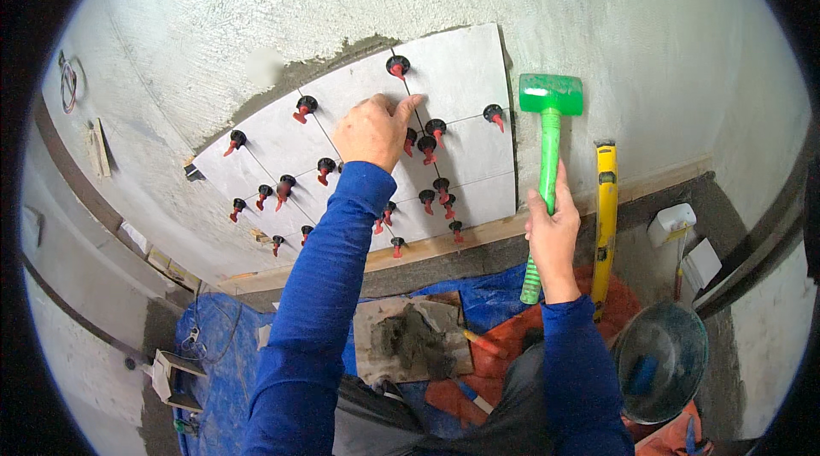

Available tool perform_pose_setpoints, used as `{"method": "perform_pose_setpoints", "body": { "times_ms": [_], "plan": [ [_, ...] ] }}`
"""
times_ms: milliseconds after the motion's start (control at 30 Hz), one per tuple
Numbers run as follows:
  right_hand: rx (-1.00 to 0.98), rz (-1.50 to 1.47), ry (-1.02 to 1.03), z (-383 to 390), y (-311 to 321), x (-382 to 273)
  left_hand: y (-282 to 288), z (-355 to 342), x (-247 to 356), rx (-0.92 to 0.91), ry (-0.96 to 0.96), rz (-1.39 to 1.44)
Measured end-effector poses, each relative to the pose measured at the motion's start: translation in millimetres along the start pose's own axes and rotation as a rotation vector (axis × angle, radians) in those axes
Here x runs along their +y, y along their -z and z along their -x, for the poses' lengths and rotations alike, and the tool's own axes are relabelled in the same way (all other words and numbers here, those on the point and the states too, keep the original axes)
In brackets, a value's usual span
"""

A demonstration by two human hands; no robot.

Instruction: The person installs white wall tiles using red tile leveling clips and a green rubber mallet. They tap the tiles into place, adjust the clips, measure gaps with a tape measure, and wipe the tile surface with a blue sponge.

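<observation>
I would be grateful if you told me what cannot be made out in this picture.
Head view: the left hand's back hides most of its fingers and whatever they may touch.
Head view: the blue left sleeve covers part of the wall tiles.
Head view: the right hand hides part of the green mallet's handle.
Head view: the bucket's contents are too dim to identify.

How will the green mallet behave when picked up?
The green mallet is probably top-heavy: its thick head tops a slim handle. It looks stiff, the handle not sagging above the right hand. The banded lower end may be ribbed, so likely less slippery.
</observation>
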State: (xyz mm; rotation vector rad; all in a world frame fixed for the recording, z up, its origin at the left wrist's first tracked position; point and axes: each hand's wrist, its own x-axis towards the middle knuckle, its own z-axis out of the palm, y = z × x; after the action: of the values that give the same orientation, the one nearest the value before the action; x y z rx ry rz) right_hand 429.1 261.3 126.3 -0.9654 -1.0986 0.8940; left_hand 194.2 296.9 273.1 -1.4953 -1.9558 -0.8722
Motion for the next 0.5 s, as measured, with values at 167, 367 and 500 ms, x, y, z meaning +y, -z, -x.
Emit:
{"method": "perform_pose_setpoints", "body": {
  "times_ms": [167,367,500],
  "plan": [
    [0.012,-0.010,0.024,-4,0,7,-12,-5,-3,-0.006,0.014,-0.058],
    [-0.022,0.087,0.090,-10,1,23,-13,-5,-4,0.009,0.009,-0.061],
    [-0.034,0.117,0.116,-13,2,26,-11,-5,-3,0.010,0.003,-0.080]
  ]
}}
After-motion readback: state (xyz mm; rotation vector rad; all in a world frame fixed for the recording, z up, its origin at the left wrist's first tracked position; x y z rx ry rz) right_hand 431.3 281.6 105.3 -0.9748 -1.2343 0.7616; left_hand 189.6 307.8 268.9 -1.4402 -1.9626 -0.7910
